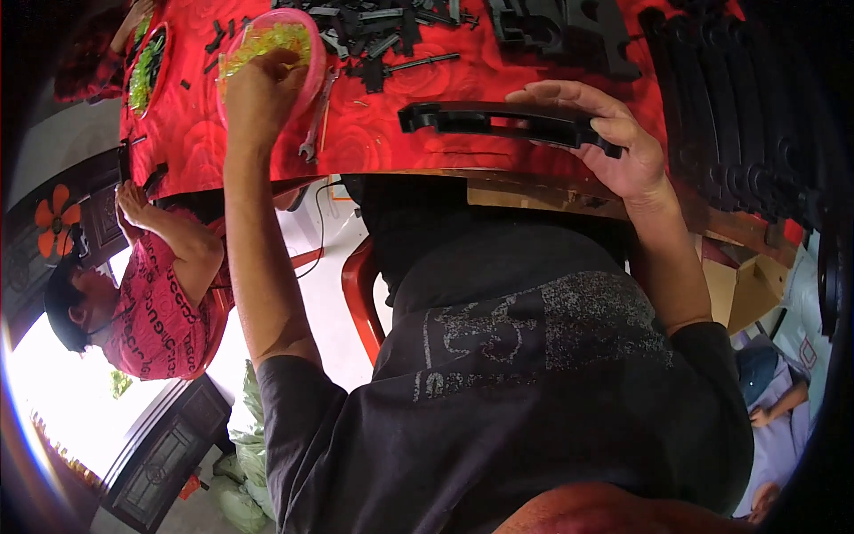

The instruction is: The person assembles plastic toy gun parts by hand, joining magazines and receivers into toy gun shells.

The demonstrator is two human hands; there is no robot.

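My left hand (pixel 267 89) reaches into a pink plastic basket (pixel 315 71) of small translucent yellow-green pieces (pixel 277 37). Its fingers are bent together among the pieces, and whatever is between them is hidden. In my right hand (pixel 623 133) is a long, curved black plastic part (pixel 507 122) with a hollow inner side, gripped at its right end between thumb and fingers. The part is held level just above the near side of the red-covered table (pixel 374 151), its left end free.
A wrench (pixel 313 125) lies beside the basket. Small black parts (pixel 378 40) are heaped at the far middle. Larger black pieces (pixel 560 36) and a row of long black parts (pixel 721 116) fill the right. At left, a person in red (pixel 160 311) sits near another basket (pixel 147 76).
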